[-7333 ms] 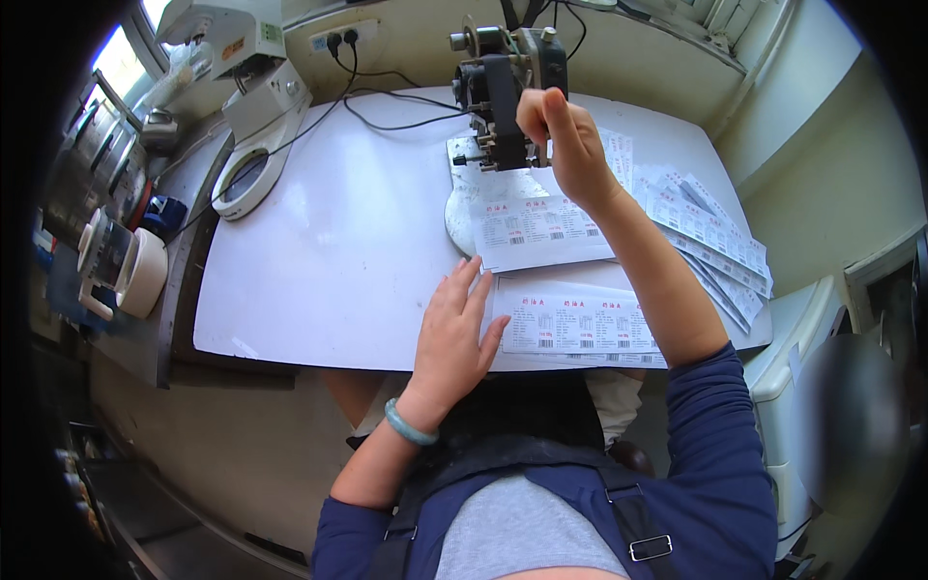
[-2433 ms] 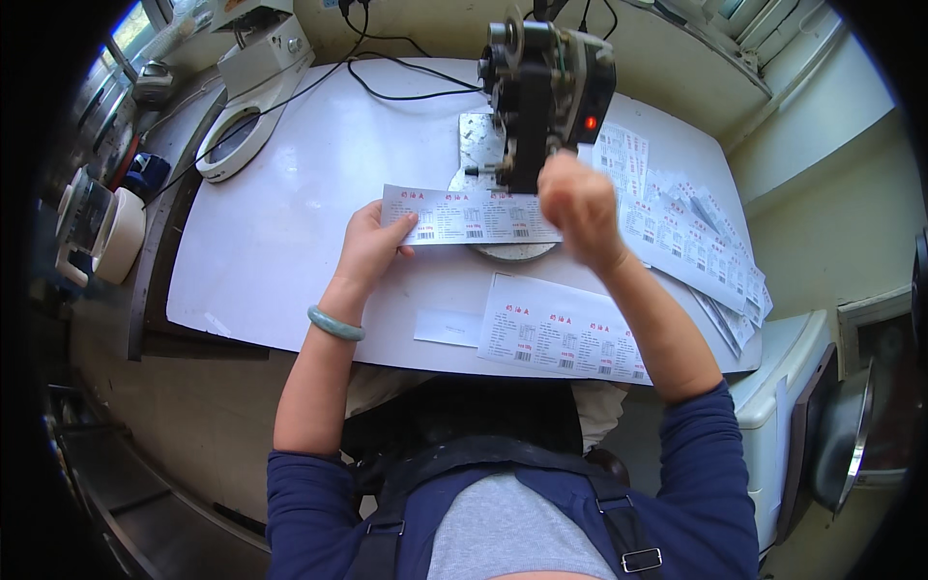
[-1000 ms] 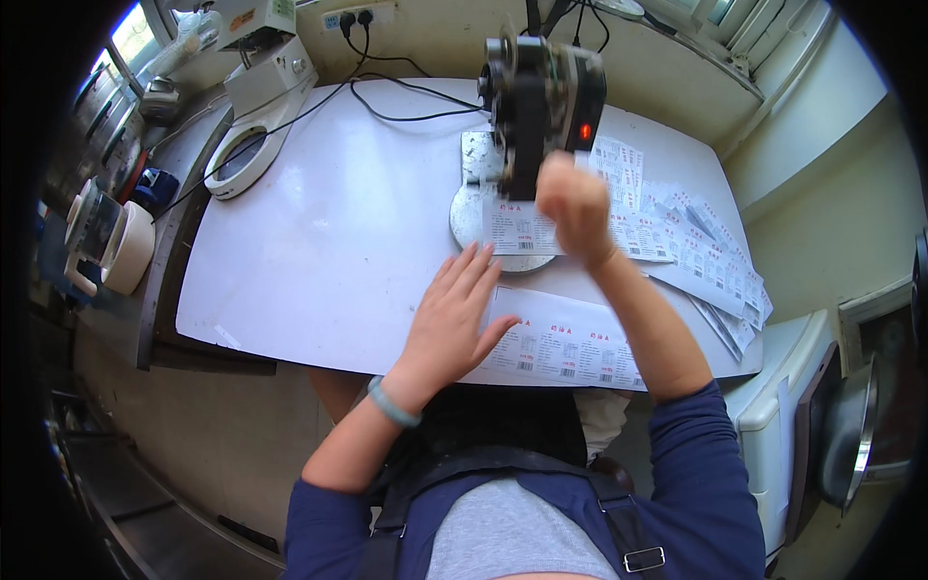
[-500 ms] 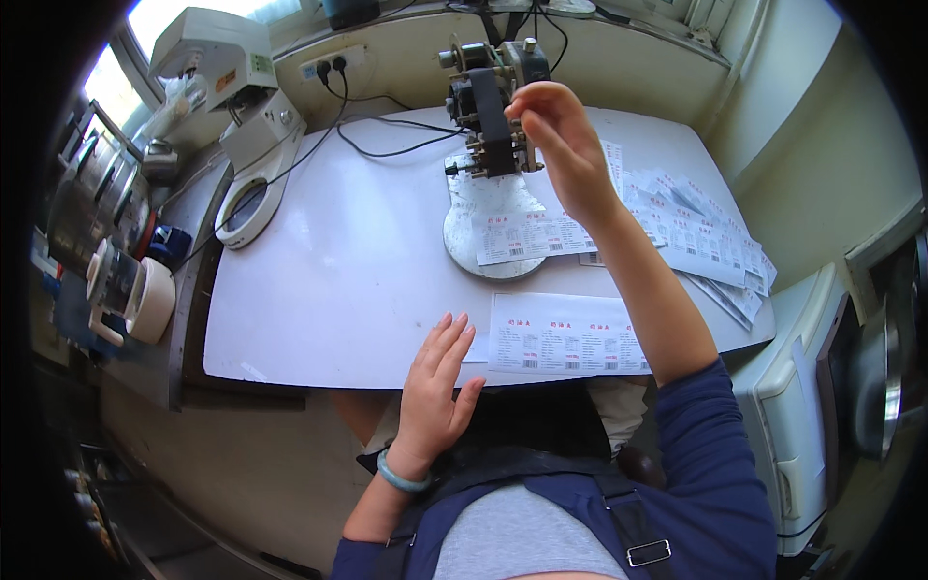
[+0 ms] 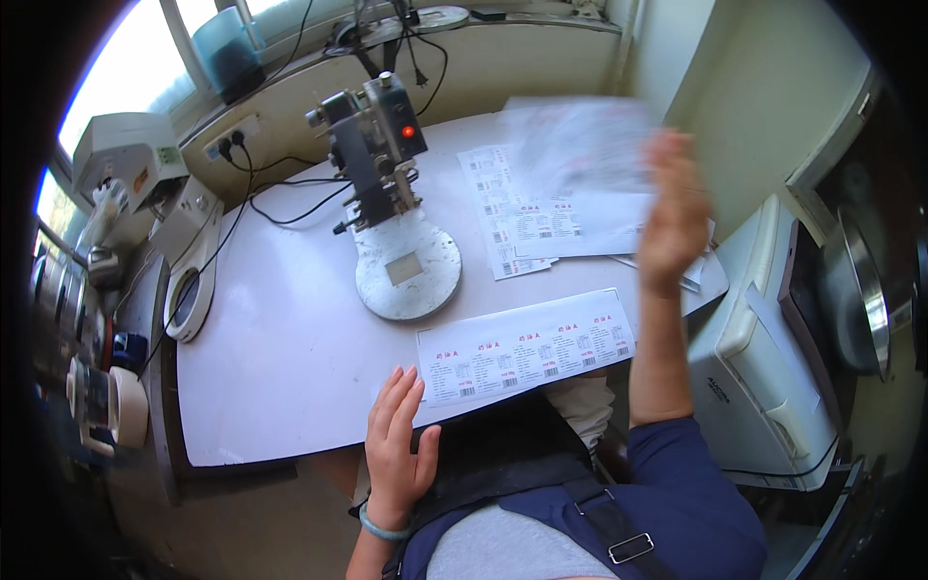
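My left hand (image 5: pixel 394 454) is open, its fingers stretched over the table's front edge beside the left end of a printed label sheet (image 5: pixel 527 345). That sheet lies flat, a row of labels across it. On the right, my raised right hand (image 5: pixel 674 213) is blurred; its fingers meet the right edge of another label sheet (image 5: pixel 575 145), smeared by motion above the pile. Left of it stands a small black coding machine (image 5: pixel 372 145) with a red light lit. On its round metal base (image 5: pixel 411 290) a small rectangular pad shows, with no sheet over it.
More label sheets (image 5: pixel 498 217) lie overlapped at the table's right. A white ring-based machine (image 5: pixel 184 217) stands on the left, its black cord crossing the tabletop (image 5: pixel 280 377). Beyond the right edge are a white lidded box (image 5: pixel 749 358) and a metal bowl (image 5: pixel 855 300).
The sheet on the machine's base has gone from there; my right hand has swung right from the machine with a sheet. The machine's red light now shows. The view has turned right.
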Demonstrator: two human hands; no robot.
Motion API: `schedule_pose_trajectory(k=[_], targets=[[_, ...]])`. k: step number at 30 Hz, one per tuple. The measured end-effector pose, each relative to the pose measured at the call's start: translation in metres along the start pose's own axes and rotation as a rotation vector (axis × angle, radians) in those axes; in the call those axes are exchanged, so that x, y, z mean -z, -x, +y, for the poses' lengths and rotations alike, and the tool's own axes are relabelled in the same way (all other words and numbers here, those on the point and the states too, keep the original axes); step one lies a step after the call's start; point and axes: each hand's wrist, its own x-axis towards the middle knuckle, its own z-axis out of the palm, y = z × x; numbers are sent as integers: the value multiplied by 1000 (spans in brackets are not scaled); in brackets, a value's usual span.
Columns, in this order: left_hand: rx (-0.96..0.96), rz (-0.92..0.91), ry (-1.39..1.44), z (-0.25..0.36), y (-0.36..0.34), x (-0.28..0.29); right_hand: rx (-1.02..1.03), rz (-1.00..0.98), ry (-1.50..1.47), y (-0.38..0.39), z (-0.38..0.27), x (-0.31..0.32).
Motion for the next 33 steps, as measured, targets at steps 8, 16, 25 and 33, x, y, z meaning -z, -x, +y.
schedule_pose_trajectory(k=[8, 16, 25, 33], targets=[[-3, -29, 6, 0, 5, -9, -36, -568, -96, 92, 60, -23], [108, -2, 23, -6, 13, -7, -65, -1225, -700, 114, -62, 35], [610, -10, 447, -28, 26, -11, -121, -868, -686, 131, -98, 56], [1112, -177, 1311, -30, 6, -16, 93, -798, -610, 141, -119, 46]])
